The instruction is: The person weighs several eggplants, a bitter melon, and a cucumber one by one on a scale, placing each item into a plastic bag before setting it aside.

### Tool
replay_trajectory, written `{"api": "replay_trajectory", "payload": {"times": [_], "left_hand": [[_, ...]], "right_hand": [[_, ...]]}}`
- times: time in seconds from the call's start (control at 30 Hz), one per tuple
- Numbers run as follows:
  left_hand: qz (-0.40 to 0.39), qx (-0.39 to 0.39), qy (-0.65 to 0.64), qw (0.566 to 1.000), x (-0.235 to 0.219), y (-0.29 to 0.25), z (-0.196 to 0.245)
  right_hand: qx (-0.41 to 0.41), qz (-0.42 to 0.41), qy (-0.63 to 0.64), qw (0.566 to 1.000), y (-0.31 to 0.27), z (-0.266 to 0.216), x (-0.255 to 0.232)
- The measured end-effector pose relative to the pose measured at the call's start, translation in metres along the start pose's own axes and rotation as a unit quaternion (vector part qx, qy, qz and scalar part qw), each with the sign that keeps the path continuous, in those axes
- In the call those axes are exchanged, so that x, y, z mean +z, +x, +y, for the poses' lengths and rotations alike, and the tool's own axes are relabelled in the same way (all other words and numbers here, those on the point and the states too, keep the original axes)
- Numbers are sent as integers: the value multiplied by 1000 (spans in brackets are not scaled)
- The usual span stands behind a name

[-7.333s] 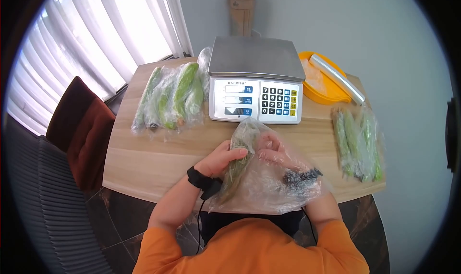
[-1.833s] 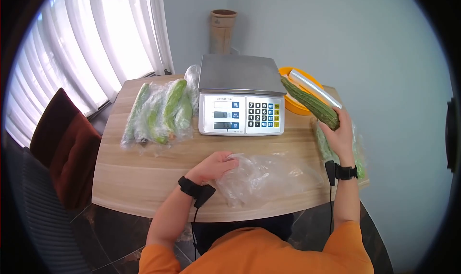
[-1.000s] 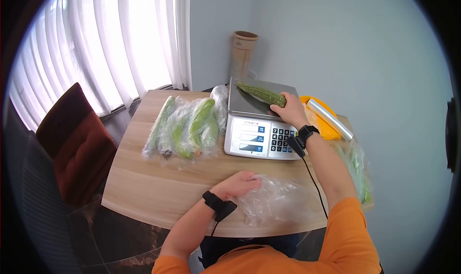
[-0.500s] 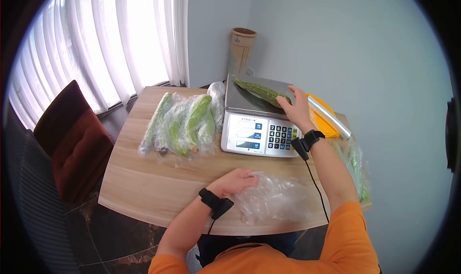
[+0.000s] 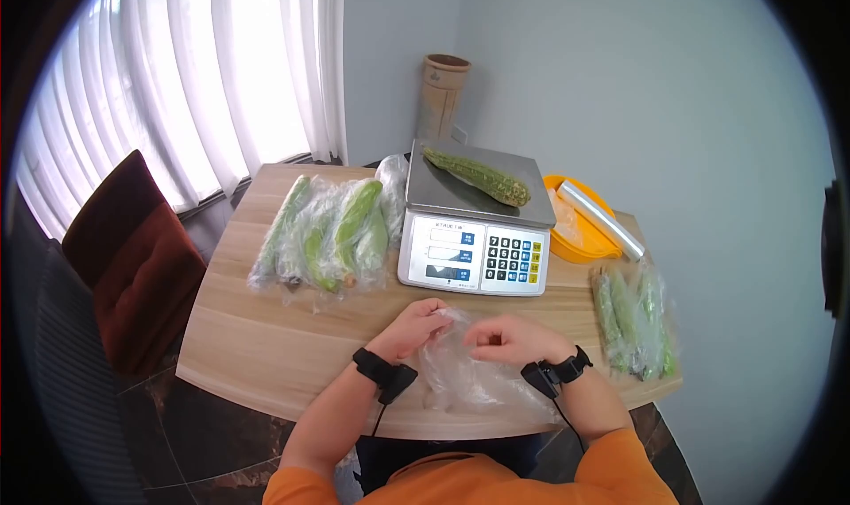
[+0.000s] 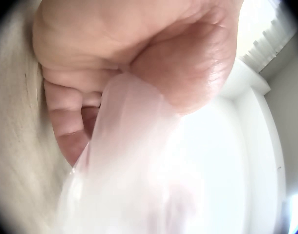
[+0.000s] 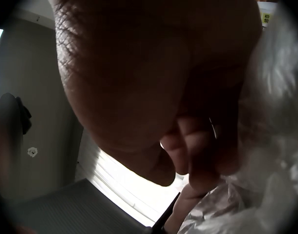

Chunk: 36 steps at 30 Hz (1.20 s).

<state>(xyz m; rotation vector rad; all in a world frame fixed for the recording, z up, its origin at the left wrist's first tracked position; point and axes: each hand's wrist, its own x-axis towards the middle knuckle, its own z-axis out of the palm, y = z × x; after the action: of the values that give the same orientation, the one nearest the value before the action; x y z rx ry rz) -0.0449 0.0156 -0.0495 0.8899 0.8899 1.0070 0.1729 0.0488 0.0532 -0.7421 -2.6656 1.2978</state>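
Note:
In the head view my left hand (image 5: 409, 330) grips the gathered edge of a clear plastic bag (image 5: 478, 385) near the table's front edge. The left wrist view shows the film (image 6: 129, 131) coming out between the thumb and curled fingers of my left hand (image 6: 134, 58). Close by on the right, my right hand (image 5: 518, 339) is at the bag with bent fingers. In the right wrist view the film (image 7: 271, 195) lies against its fingers (image 7: 200, 156); whether they pinch it is hidden. A bumpy green gourd (image 5: 478, 176) lies untouched on the scale plate (image 5: 452, 195).
Bagged green vegetables (image 5: 323, 235) lie left of the scale (image 5: 474, 253). A yellow basin (image 5: 580, 250) with a film roll (image 5: 602, 220) across it stands to the right. More bagged vegetables (image 5: 630, 319) are at the table's right. A red chair (image 5: 146, 275) is beyond the left edge.
My right hand carried the gourd onto the scale plate, let go and came back to the bag beside my left hand. My left hand still grips the bag. Earlier, both hands were at the bagged gourd.

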Motion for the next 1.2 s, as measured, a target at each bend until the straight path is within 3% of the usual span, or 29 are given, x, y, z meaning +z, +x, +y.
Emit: {"api": "replay_trajectory", "payload": {"times": [0.07, 0.1, 0.2, 0.3, 0.7, 1.2], "left_hand": [[18, 4, -36, 999, 3, 1, -1], [21, 0, -30, 999, 2, 1, 0], [24, -7, -9, 1000, 1, 2, -2], [21, -6, 12, 1000, 1, 2, -2], [24, -6, 17, 1000, 0, 3, -5], [17, 4, -23, 1000, 2, 3, -8]], "right_hand": [[33, -84, -30, 995, -7, 20, 10], [26, -75, -29, 996, -11, 31, 16], [63, -5, -58, 996, -13, 43, 21], [95, 85, 81, 988, -13, 78, 37], [112, 142, 293, 939, -15, 92, 30], [89, 146, 318, 933, -17, 91, 31]]}}
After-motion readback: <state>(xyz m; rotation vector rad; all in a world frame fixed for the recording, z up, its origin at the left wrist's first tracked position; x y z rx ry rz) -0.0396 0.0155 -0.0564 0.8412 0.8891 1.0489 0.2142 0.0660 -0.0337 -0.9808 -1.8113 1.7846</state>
